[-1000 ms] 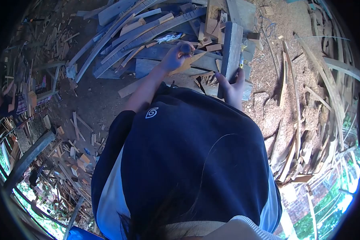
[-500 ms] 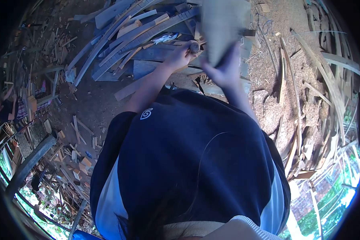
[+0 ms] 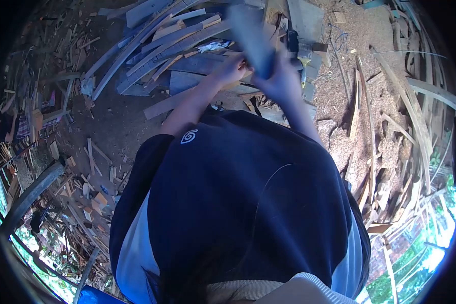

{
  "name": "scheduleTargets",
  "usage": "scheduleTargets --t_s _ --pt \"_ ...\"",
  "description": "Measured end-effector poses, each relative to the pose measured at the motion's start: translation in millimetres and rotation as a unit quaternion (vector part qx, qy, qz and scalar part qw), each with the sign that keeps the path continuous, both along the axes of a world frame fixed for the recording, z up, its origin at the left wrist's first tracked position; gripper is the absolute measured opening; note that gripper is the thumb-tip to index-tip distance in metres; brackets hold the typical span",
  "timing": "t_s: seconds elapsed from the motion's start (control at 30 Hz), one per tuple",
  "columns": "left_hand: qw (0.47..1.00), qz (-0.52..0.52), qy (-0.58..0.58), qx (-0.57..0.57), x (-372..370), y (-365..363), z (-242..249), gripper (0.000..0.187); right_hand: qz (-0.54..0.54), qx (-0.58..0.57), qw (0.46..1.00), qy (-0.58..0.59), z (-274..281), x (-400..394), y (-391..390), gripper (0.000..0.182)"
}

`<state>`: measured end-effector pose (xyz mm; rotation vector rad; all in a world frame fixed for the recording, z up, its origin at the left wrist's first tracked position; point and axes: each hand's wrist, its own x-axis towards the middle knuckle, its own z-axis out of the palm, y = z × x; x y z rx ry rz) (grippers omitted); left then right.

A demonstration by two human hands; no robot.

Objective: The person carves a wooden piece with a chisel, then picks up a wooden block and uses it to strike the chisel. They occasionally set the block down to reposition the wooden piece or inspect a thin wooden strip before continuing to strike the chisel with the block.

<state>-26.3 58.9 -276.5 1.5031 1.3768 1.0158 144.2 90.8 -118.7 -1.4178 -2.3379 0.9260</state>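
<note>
Near the top centre, my left hand [image 3: 230, 70] is closed around a round-ended wooden handle, mostly hidden now behind the fingers and the blur. My right hand [image 3: 282, 81] grips the lower end of a broad grey bat-like piece [image 3: 251, 38], smeared by motion. It slants up and left, overlapping the space right beside my left fist. Beneath both hands lie flat boards [image 3: 185, 81]. A crumpled white wrapper [image 3: 213, 46] rests among them, left of my left hand. Behind my right hand stands a black object [image 3: 292, 43], with a yellow item [image 3: 303, 73] just below it.
Curved wooden slats [image 3: 172, 53] are heaped at upper left. Sawdust [image 3: 357, 96] and long strips [image 3: 359, 99] cover the ground to the right. Offcuts [image 3: 99, 200] litter the lower left, near a thick pole [image 3: 33, 195]. Another person [image 3: 6, 124] is at the far left edge.
My right hand and the bat-like piece have swung left, closer to my left hand. The black object and yellow item, covered before, now show. My left hand has shifted slightly left.
</note>
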Motion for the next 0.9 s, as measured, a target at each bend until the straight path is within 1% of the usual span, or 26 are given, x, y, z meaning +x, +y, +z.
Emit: scheduleTargets --t_s 0.03,0.07,0.1,0.17,0.23,0.27,0.3,0.33,0.37,0.4,0.43,0.47,0.53,0.57,0.6,0.63,0.7,0.73,0.77,0.8,0.83,0.87,0.9 --pt "1.000 -0.002 0.003 0.002 -1.7 -0.5 -2.8 0.037 0.006 -0.072 0.993 -0.097 -17.6 -2.0 -3.2 0.081" --pt "0.998 0.000 0.053 0.030 -1.0 -5.4 -6.2 0.034 0.012 -0.093 0.987 -0.132 -20.6 1.3 -3.8 0.081" --pt "0.993 0.007 0.103 0.061 -3.1 -6.0 -7.2 0.032 0.024 -0.108 0.980 -0.167 -9.2 -3.7 1.1 0.081" --pt "0.993 -0.003 0.104 0.063 -8.5 -3.2 -35.9 0.031 0.027 -0.107 0.981 -0.160 -0.2 -8.2 6.1 0.079" --pt "0.999 0.043 0.030 -0.005 -8.2 -1.6 -21.2 0.030 0.029 -0.101 0.982 -0.155 13.1 -8.5 10.8 0.078" --pt "0.999 0.045 0.030 -0.004 -9.8 -1.7 -14.0 0.030 0.012 -0.056 0.992 -0.114 22.7 -8.4 11.0 0.075" --pt "0.999 0.045 -0.018 -0.008 -10.6 -5.1 -2.1 0.029 -0.005 -0.013 0.997 -0.072 27.7 -8.3 10.9 0.072" --pt "0.997 0.045 -0.065 -0.014 -11.2 -8.4 4.2 0.030 -0.020 -0.057 0.998 -0.006 27.3 -3.3 17.3 0.069" --pt "0.997 0.048 -0.065 -0.016 -12.8 -7.7 -6.8 0.030 -0.018 -0.060 0.998 -0.006 32.4 -0.8 19.1 0.069" --pt "0.989 0.045 -0.143 0.019 -15.0 -5.0 -26.7 0.031 -0.053 -0.042 0.997 0.030 45.0 1.0 19.3 0.068" --pt "0.973 0.041 -0.220 0.053 -15.4 -4.8 -32.2 0.034 -0.088 -0.025 0.994 0.065 57.6 2.5 17.6 0.067" --pt "0.973 0.042 -0.221 0.051 -17.4 -7.8 -37.3 0.034 -0.120 -0.084 0.983 0.110 69.0 4.9 12.9 0.069" --pt "0.983 0.054 -0.174 0.032 -22.2 -14.5 -29.0 0.034 -0.141 -0.089 0.981 0.095 54.9 18.3 8.7 0.070" --pt "0.983 0.054 -0.174 0.032 -21.0 -16.4 -25.7 0.034 -0.161 -0.092 0.979 0.081 39.9 28.5 6.8 0.071" --pt "0.982 0.075 -0.170 0.028 -18.7 -18.2 -23.6 0.032 -0.166 -0.065 0.979 0.104 10.9 40.5 3.4 0.072" --pt "0.981 0.096 -0.167 0.024 -15.5 -19.4 -21.9 0.031 -0.166 -0.065 0.979 0.102 -10.0 51.2 -2.0 0.072" --pt "0.982 0.111 -0.147 0.038 -4.7 -18.6 -16.4 0.028 -0.169 -0.148 0.974 0.010 -42.2 69.2 -12.9 0.080" --pt "0.983 0.126 -0.125 0.053 -0.6 -17.4 -10.7 0.027 -0.169 -0.149 0.974 0.010 -55.2 77.7 -19.2 0.080" --pt "0.983 0.127 -0.124 0.051 -1.7 -14.6 -4.6 0.027 -0.173 -0.180 0.967 -0.047 -66.3 84.5 -26.5 0.079" --pt "0.992 0.123 0.003 0.016 -3.8 -10.1 6.9 0.030 -0.177 -0.210 0.956 -0.104 -74.5 88.9 -33.5 0.078" --pt "0.984 0.118 0.130 -0.020 -5.3 -8.0 12.4 0.035 -0.177 -0.212 0.956 -0.103 -81.3 91.7 -40.3 0.078" --pt "0.984 0.116 0.131 -0.022 -6.5 -8.8 5.7 0.035 -0.186 -0.223 0.950 -0.119 -86.6 94.9 -47.2 0.077" --pt "0.980 0.160 0.120 0.010 -8.3 -8.4 0.6 0.040 -0.195 -0.234 0.943 -0.134 -86.1 96.4 -52.1 0.076"
